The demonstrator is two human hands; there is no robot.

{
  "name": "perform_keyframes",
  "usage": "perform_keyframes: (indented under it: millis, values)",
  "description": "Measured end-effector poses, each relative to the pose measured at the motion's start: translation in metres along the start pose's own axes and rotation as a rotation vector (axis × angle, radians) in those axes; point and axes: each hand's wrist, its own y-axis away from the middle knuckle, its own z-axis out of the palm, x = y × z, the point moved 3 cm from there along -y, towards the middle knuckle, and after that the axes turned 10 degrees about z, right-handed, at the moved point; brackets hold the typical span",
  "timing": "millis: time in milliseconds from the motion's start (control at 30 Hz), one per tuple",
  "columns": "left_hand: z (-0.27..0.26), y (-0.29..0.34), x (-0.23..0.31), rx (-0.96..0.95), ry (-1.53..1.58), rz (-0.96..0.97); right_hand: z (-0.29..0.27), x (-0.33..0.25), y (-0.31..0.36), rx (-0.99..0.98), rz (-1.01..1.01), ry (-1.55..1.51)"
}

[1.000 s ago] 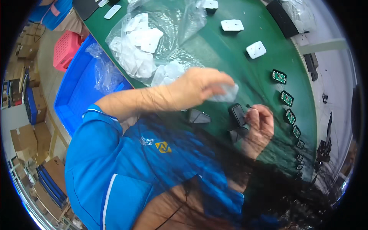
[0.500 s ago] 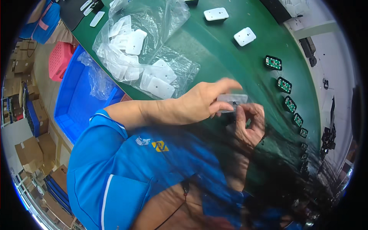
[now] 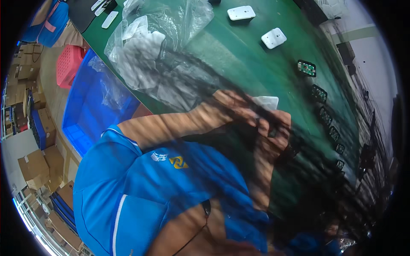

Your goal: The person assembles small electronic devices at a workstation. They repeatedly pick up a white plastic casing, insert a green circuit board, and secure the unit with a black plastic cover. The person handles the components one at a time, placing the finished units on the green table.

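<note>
Over the green table, a white translucent plastic cover (image 3: 269,102) is held between my two hands. My left hand (image 3: 235,106) closes on its left side, the fingers partly veiled by dark strands of hair. My right hand (image 3: 276,130) is bent at the cover's near right side, fingers curled with the thumb close to them. Whether those fingers grip the cover or some small part is hidden by the hair. A clear plastic bag (image 3: 192,25) with several white covers (image 3: 136,28) lies beyond my left forearm.
Two white-topped black cases (image 3: 241,13) (image 3: 273,38) sit at the far side of the green table (image 3: 226,47). Several black housings with green circuit boards (image 3: 306,68) line the right. A blue bin (image 3: 81,115) and red stool (image 3: 69,66) stand left.
My left fingers, raised and moving before, have come down onto the cover. The cover has shifted slightly away from me. Hair has swept across the hands and the bag.
</note>
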Motion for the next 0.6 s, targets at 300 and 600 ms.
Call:
perform_keyframes:
  millis: [300,600]
  values:
    - [0.023,-0.001,0.021,0.060,-0.577,0.500,-0.007,-0.011,0.000,-0.069,0.189,0.040]
    - [0.018,-0.002,0.026,0.061,-0.620,0.442,-0.010,-0.003,0.009,0.085,0.187,0.000]
